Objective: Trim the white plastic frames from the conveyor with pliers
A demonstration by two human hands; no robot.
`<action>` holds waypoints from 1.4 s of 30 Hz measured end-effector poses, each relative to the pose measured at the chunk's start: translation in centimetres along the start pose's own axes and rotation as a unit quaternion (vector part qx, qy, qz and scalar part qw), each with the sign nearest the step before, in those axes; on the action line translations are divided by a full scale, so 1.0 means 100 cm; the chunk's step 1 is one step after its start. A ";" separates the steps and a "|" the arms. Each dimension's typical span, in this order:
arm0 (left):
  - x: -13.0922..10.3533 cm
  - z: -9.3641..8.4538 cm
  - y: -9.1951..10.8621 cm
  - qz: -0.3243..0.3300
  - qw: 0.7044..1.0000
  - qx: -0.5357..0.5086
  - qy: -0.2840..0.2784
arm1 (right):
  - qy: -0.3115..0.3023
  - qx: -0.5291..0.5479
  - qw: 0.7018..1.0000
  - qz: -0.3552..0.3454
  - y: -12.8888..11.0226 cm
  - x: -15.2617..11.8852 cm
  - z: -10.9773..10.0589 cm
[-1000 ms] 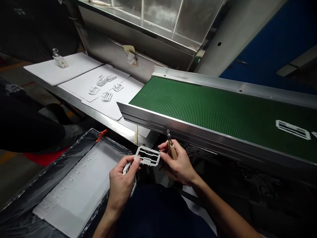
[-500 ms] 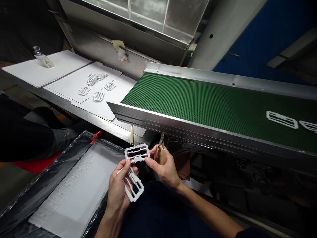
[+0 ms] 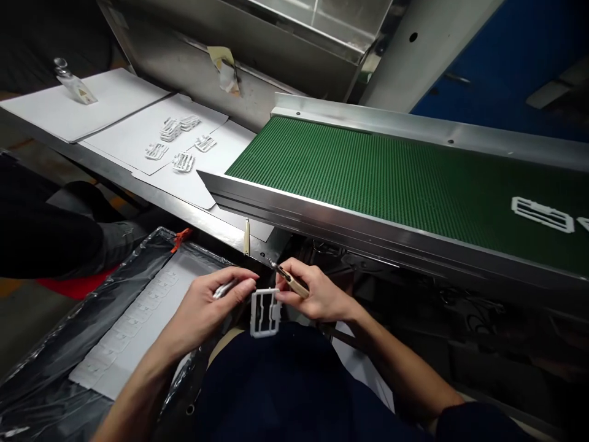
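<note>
My left hand (image 3: 209, 304) is closed on one white plastic frame (image 3: 224, 288), mostly hidden behind its fingers. A second white plastic frame (image 3: 265, 334) hangs upright between my hands, its top right corner pinched by the thumb and finger of my right hand (image 3: 319, 293). My left fingertips are close to its top left corner; whether they touch it I cannot tell. Side cutters (image 3: 297, 285) with tan handles also lie in my right hand, jaws pointing up and left. Beyond the hands, a cream-handled slim tool (image 3: 247, 238) rests at the metal table's edge.
A green conveyor belt (image 3: 350, 166) with metal side rails carries a white frame (image 3: 543, 213) at right. Several small stacks of frames (image 3: 183, 161) lie on white sheets at left, near a clear bottle (image 3: 73, 83). A black-lined bin (image 3: 27, 393) holds rows of parts. A person's leg (image 3: 115, 242) is at left.
The hanging frame has turned from lying sideways to upright and come nearer my body. My left hand has rolled over, covering its own frame. The cutters have tilted left.
</note>
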State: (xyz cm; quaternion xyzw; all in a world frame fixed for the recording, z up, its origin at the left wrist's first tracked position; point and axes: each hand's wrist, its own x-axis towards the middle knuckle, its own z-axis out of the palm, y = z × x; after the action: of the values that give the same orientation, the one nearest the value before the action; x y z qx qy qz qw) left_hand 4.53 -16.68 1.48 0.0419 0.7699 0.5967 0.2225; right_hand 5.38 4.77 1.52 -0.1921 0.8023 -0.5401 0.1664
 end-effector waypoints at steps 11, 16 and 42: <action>0.001 0.014 0.000 -0.078 0.962 0.075 -0.250 | -0.185 -0.008 0.982 0.020 0.017 -0.003 0.000; -0.003 0.019 -0.008 0.071 0.966 0.130 -0.212 | -0.170 0.140 0.974 0.048 0.030 -0.002 0.009; -0.005 0.021 -0.035 0.006 0.977 0.013 -0.213 | -0.279 -0.400 0.872 0.031 -0.011 -0.015 -0.033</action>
State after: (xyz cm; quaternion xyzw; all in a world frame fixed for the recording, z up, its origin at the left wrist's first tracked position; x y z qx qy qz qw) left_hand 6.48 -15.93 -2.01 0.1754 0.7123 0.5653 0.3772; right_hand 5.26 7.74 3.82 -0.3599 0.8755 -0.0910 0.3093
